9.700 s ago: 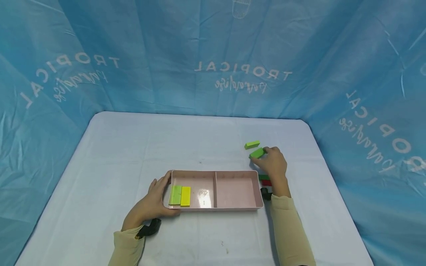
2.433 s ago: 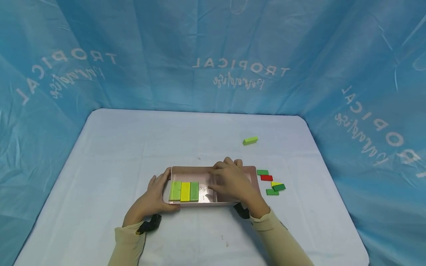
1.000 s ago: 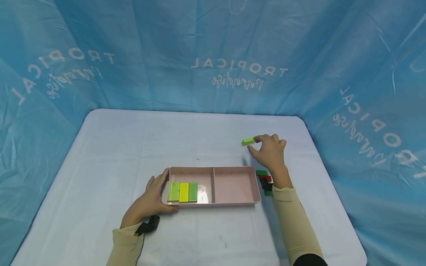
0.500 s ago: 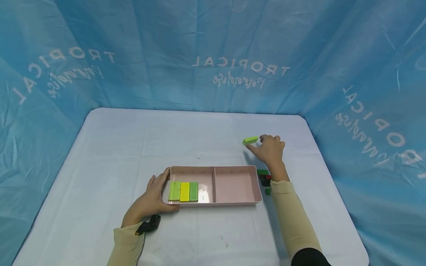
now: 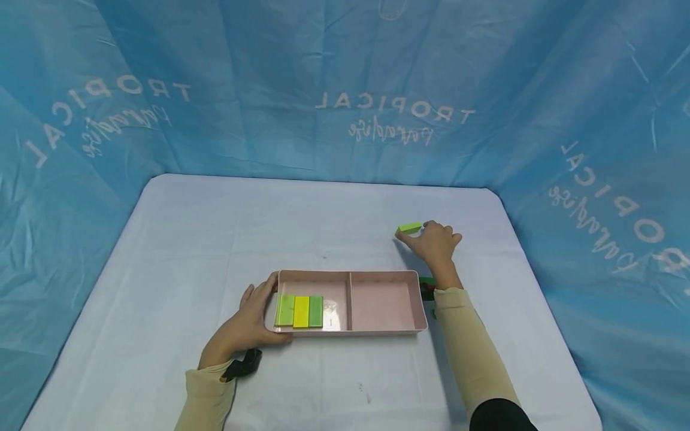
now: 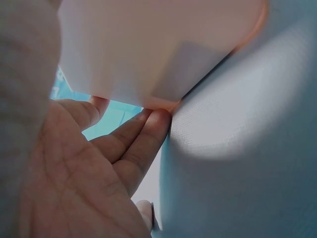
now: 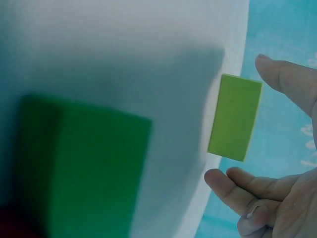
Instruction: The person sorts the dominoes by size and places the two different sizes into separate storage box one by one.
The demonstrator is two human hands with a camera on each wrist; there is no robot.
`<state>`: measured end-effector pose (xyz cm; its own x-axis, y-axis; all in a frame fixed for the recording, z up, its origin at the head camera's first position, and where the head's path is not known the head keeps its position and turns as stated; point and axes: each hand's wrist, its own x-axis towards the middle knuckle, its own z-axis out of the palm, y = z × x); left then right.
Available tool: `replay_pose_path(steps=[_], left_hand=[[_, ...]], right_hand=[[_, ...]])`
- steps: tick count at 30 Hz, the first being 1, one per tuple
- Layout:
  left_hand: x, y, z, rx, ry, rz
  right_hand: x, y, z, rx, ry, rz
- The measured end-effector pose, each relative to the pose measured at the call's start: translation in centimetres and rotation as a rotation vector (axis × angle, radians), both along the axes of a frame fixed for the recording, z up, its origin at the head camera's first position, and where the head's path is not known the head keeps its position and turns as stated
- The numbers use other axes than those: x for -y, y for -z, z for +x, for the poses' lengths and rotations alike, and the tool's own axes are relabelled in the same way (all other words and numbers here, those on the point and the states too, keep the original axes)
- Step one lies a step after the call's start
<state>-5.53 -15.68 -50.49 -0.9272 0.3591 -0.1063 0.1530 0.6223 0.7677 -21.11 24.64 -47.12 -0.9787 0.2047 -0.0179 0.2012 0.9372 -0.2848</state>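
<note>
A pink box (image 5: 388, 302) with one divider stands on the table, and my left hand (image 5: 245, 326) grips its left end, thumb on the near side and fingers at the far corner. Inside the left compartment a light green block (image 5: 286, 310), a yellow block (image 5: 301, 311) and a green block (image 5: 315, 311) lie side by side. My right hand (image 5: 435, 245) reaches beyond the box to a lime green block (image 5: 409, 227). In the right wrist view, thumb and fingers are spread on either side of that lime block (image 7: 235, 118), with gaps visible.
Right of the box, partly hidden by my right wrist, lies a dark green block (image 5: 427, 280). The right wrist view has a green block (image 7: 99, 163) close up and a red edge in its corner. White cloth covers the table (image 5: 302, 230); blue curtains (image 5: 345, 90) surround it.
The green block my right hand held earlier now lies beside the yellow one. Since then that hand has moved from above the box to the lime block. My left hand has kept its grip.
</note>
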Motion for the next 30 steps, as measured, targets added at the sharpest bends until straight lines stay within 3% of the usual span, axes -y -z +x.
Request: replay_pose_path(steps=[7,30], left_hand=[[0.04,-0.03,0.03,-0.012,0.009,0.005],[0.05,-0.08,0.11,0.001,-0.006,0.005]], right_hand=[[0.12,0.24,-0.08,-0.006,0.037,-0.008],[0.15,0.95,-0.58,-0.112,-0.007,-0.094]])
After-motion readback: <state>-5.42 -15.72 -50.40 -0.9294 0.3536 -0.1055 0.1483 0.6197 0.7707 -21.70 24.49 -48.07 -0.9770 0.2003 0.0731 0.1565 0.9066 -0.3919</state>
